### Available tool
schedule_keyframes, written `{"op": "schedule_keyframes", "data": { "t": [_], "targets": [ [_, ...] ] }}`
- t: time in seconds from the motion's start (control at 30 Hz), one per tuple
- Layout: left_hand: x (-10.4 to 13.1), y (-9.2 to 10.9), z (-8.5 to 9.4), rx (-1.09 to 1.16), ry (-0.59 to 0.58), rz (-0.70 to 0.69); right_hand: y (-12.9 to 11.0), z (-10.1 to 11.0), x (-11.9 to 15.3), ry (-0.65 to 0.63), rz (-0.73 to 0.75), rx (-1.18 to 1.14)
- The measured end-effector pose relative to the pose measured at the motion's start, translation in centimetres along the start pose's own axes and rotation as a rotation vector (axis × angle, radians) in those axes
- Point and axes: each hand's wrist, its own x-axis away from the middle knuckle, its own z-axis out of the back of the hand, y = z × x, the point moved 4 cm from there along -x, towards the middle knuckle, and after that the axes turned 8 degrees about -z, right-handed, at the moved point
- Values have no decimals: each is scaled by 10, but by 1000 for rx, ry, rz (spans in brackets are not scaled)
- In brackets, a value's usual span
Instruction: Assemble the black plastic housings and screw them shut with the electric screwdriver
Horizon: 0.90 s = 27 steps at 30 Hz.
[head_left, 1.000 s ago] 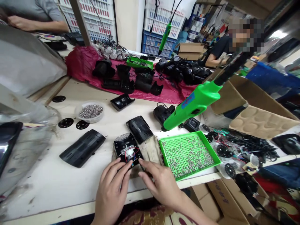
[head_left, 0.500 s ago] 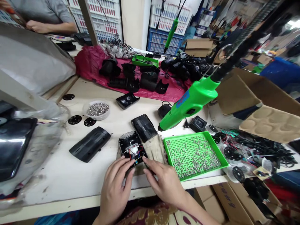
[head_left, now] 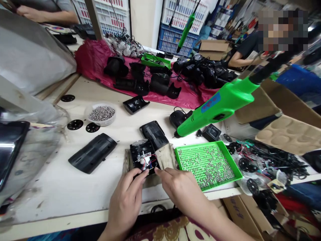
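Observation:
A black plastic housing (head_left: 134, 155) lies open side up on a folded cloth (head_left: 167, 157) near the table's front edge. Inside it sit a white motor part (head_left: 144, 160) and thin red and blue wires. My left hand (head_left: 127, 194) grips the housing's near edge, thumb and fingertips close together. At the near right corner, my right hand (head_left: 179, 184) has its fingers curled and pressed against the same housing; its thumb tip is hidden. Another black shell (head_left: 154, 135) touches the cloth just behind. Farther left rests a larger black cover (head_left: 92, 153).
A green electric screwdriver (head_left: 215, 107) hangs over the table. On the right is a green tray (head_left: 208, 165) of screws; a bowl (head_left: 102, 113) of small metal parts stands left. Black shells lie on pink plastic (head_left: 92, 63) behind. A co-worker's arm (head_left: 47, 15) shows top left.
The right hand's fingers have curled in closer to the housing's corner, the thumb now tucked under. The hanging screwdriver has shifted right and slightly up in view. The camera view has moved slightly.

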Motion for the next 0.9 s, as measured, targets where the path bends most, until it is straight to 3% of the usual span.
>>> {"op": "schedule_keyframes", "data": {
  "t": [0.27,0.5,0.67,0.9],
  "targets": [
    [-7,2,-5,-32,-21,-76,14,-15,1,-7,-95,-87],
    [-5,0,-3,28,-4,15,18,-18,8,113,-275,-399],
    [-6,-1,-3,65,18,42,15,-17,5,96,-240,-252],
    [-3,-2,-6,50,31,38,1,-9,-6,-28,-122,75]
  ]
}}
